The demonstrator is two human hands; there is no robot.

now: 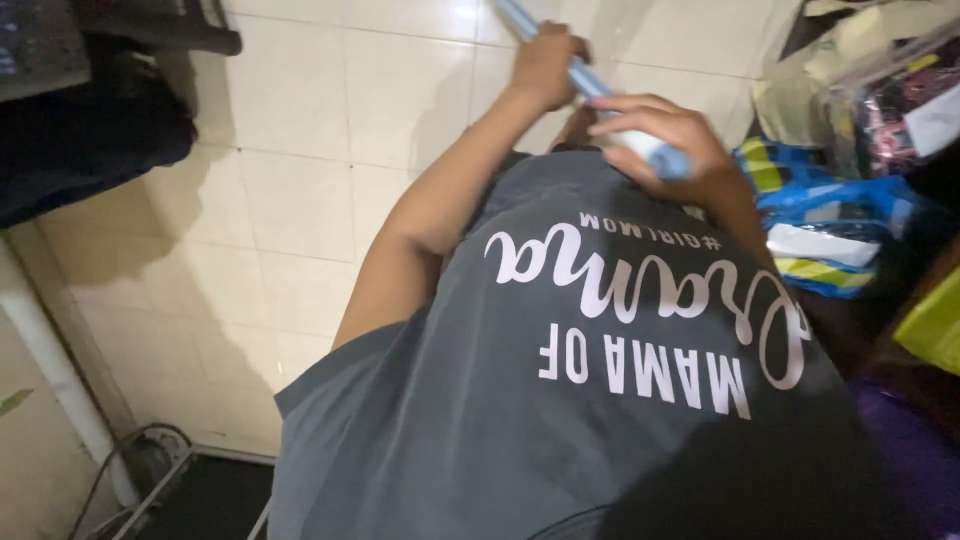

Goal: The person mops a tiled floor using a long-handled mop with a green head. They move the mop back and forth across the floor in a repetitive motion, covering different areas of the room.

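Both hands grip one long, pale blue handle (585, 80), likely of a mop or broom, though its working end is out of view. The left hand (545, 62) is wrapped round the shaft farther from the body, its fingers (572, 45) curled closed over it. The right hand (665, 140) holds the near end, its fingers (640, 112) folded across the top of the thicker, lighter grip, just in front of the chest.

The handle's long axis runs on a slant: from the right fingers it rises away to the upper left of the view, passes under the left fingers and goes on past them out of the top edge. So the hidden lower end lies beyond the left fingers, the nearer hand to it, while the right hand caps the upper end.

Below and to the left of both hands is the cream tiled floor (330, 190), in part shadowed by the arm. A grey T-shirt (560, 400) with white lettering fills the near view under the right fingers. To the right of the right fingers, close by, sits a heap of blue and yellow plastic bags (820, 225), with clear wrapped packages (900, 100) above them. Far left of the left fingers hangs dark cloth (90, 150), and a white pipe (50, 360) runs down the wall below it
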